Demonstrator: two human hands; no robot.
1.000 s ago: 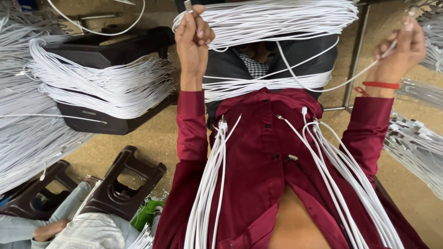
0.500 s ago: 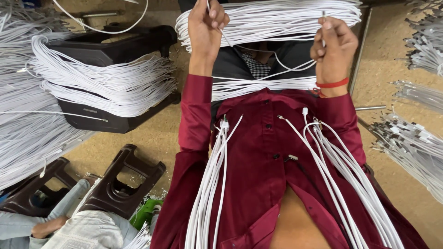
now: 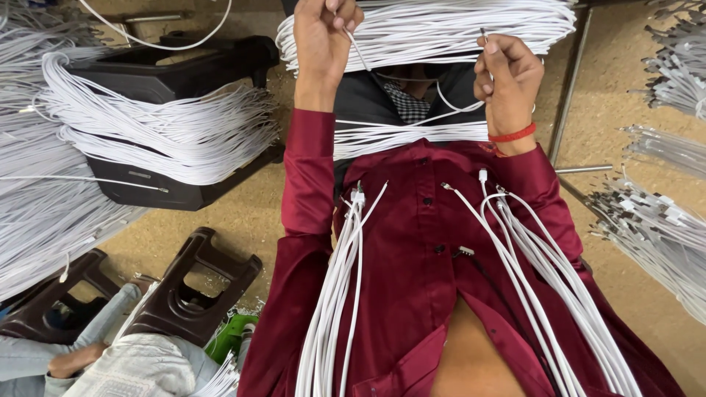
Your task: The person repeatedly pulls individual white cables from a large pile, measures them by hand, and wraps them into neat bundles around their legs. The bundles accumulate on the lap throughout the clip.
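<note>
White cable (image 3: pixel 412 110), thin and round, is pinched at both ends. Left hand (image 3: pixel 323 37) is closed in a fist around one stretch of it, far centre of the scene, against the big white cable bundle (image 3: pixel 441 26) lying across the far side. Right hand (image 3: pixel 507 77) nips the other end between thumb and forefinger, its small connector tip (image 3: pixel 483 33) poking up past the fingertips; a red thread band (image 3: pixel 512 134) sits on that wrist.

Between the hands the cable sags in a slack loop, so its long axis runs roughly left to right, the plug end pointing away toward the far bundle.

Judgement on handling: light, soft, limp, smooth-jacketed and likely to slide through a loose grip. It tangles readily with its neighbours. The best hold looks to be just behind the connector, where the moulding is stiffer, with the other hand taking up the slack.

More cables hang over the maroon shirt (image 3: pixel 412 279), in two hanks, left and right. A black crate (image 3: pixel 147 77) draped with cables stands at far left. Brown plastic stools (image 3: pixel 195 283) are at near left, beside another person's sleeve (image 3: pixel 95 353).
</note>
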